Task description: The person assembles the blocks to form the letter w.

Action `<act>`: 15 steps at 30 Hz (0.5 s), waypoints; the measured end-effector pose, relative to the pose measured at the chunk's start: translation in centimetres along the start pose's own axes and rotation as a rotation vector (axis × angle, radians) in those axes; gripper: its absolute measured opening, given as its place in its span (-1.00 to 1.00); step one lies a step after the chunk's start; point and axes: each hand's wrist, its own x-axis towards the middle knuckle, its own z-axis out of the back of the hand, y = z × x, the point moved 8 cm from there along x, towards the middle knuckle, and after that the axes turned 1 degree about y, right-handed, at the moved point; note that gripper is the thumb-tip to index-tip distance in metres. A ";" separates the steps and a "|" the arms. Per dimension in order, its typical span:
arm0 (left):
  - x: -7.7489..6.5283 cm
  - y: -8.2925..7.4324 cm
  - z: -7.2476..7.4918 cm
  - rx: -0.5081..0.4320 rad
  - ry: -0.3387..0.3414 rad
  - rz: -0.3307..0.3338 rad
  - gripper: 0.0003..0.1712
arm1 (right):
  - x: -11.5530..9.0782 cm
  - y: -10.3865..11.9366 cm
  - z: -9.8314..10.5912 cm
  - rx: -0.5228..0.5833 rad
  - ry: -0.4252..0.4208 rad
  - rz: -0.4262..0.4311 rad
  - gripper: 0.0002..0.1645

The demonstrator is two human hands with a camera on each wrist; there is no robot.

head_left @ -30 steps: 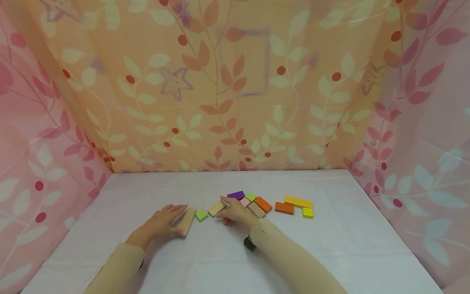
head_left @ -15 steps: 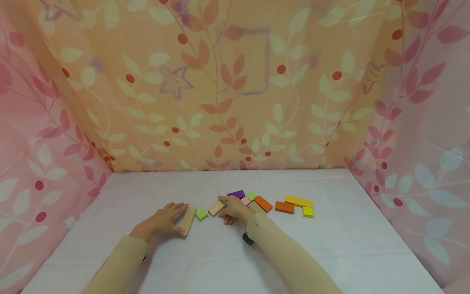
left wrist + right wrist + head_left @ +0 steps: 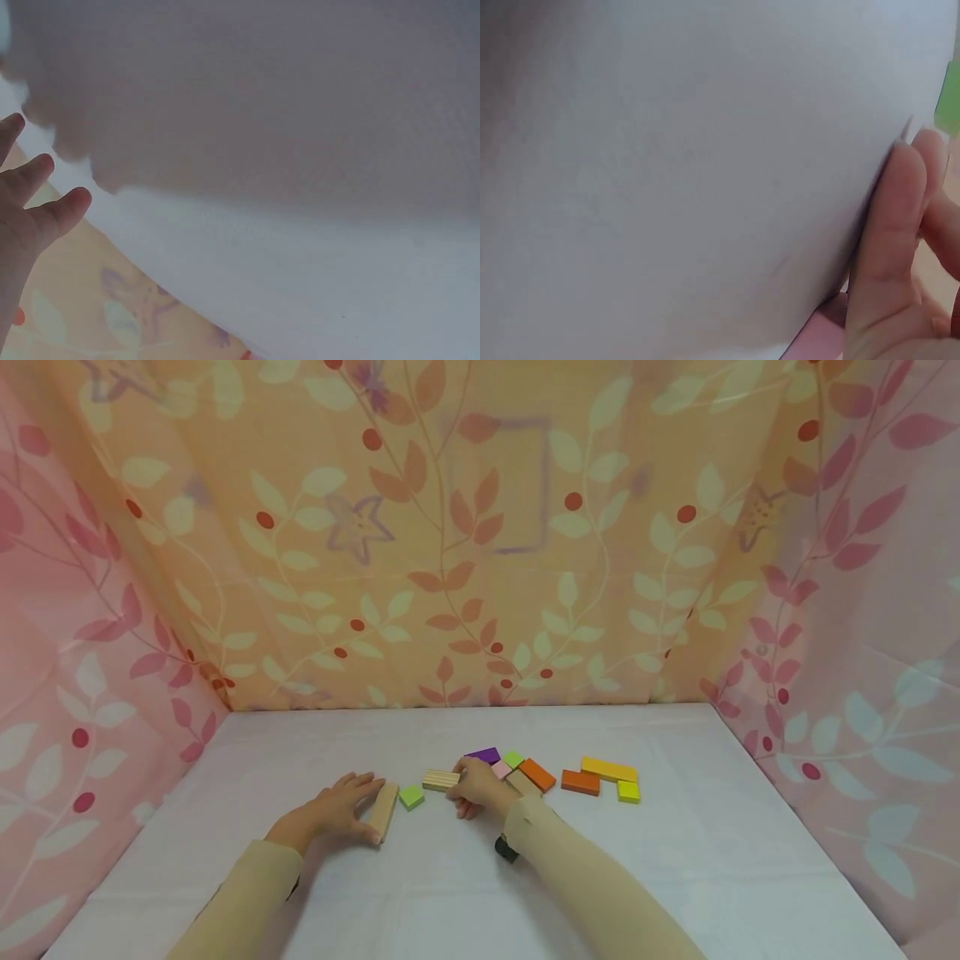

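Observation:
In the head view, my right hand (image 3: 482,787) pinches the right end of a striped wooden block (image 3: 440,780), which lies nearly crosswise on the white table. Its fingertips come together in the right wrist view. My left hand (image 3: 333,810) is beside a long plain wooden block (image 3: 385,814), thumb at the near end and fingers by the far end. The left wrist view shows these fingers (image 3: 60,214) spread and fairly straight. Between the two wooden blocks sits a small green block (image 3: 411,797).
Right of my right hand are a purple block (image 3: 482,756), a pink block (image 3: 501,769), another green block (image 3: 513,760), an orange block (image 3: 537,774) and a tan block (image 3: 523,783). Farther right lie an orange block (image 3: 581,782), a long yellow block (image 3: 609,769) and a small yellow block (image 3: 628,792). Patterned cloth (image 3: 480,568) walls the table.
The striped block has turned from a slant to nearly crosswise, its left end swinging away from me, with my right hand at its right end. My left hand has barely moved.

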 end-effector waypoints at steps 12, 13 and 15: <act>0.0 -0.3 -0.1 0.019 -0.041 -0.027 0.27 | -0.6 0.8 0.5 -0.153 0.070 -0.012 -0.75; 0.0 -0.3 0.0 0.019 -0.046 -0.029 0.27 | -0.6 1.1 0.6 -0.179 0.083 0.007 -0.69; -0.1 -0.5 -0.1 0.022 -0.044 -0.026 0.27 | -0.5 1.5 0.8 -0.218 0.107 0.041 -0.48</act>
